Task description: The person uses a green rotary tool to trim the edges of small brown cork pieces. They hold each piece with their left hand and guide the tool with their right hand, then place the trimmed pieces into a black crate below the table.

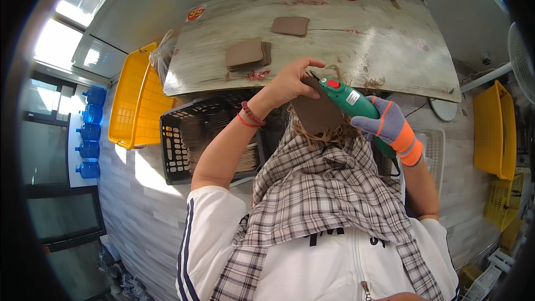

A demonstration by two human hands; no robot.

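Your gloved right hand (387, 125) concealed the middle of the green power tool (344, 97); your left hand (290, 82) covered part of the brown piece (317, 116). The view's right edge cut off the white fan (523, 53).

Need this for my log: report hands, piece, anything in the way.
Left hand holding brown sheet. Gloved right hand gripping green power tool. Stringy shreds bunched around the sheet's lower edge.

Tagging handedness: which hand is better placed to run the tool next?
Right, probably: the gloved right hand grips the green tool, its tip by the brown piece; the bare left hand holds that piece.
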